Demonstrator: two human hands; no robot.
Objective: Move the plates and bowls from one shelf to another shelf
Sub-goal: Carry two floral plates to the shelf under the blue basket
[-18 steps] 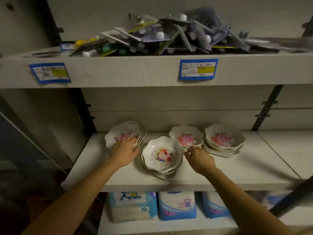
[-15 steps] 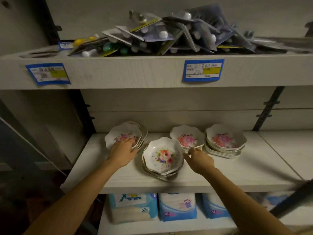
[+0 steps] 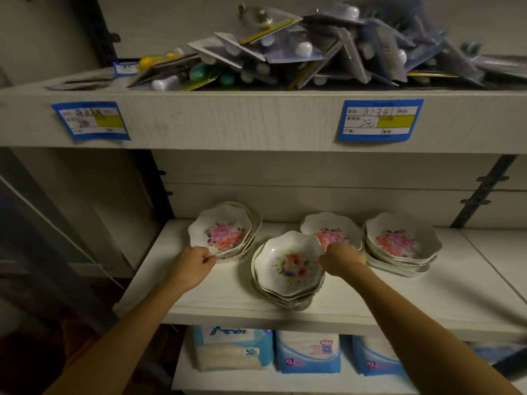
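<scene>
Four stacks of white scalloped floral dishes sit on the pale wooden middle shelf (image 3: pixel 222 292). The left hand (image 3: pixel 191 266) pinches the tilted left stack's (image 3: pixel 224 232) front rim; the right hand (image 3: pixel 343 258) pinches the front bowl stack's (image 3: pixel 288 266) right rim

The light was dim, and the corners fell into shadow. A pale wood-grain shelving unit filled the view. Its top shelf (image 3: pixel 256 121) carried a heap of blister-packed goods (image 3: pixel 313 52) and two blue price labels (image 3: pixel 379 119) stuck to its front edge. The middle shelf (image 3: pixel 427 303) was white, backed by light panelling (image 3: pixel 313 192) with dark slotted uprights (image 3: pixel 484 192) at the sides. The bottom shelf (image 3: pixel 228 380) held soft blue-and-white packs (image 3: pixel 308 354), two marked XL. To the left stood a grey wall (image 3: pixel 71 195), with a dark floor (image 3: pixel 42 337) below.
</scene>
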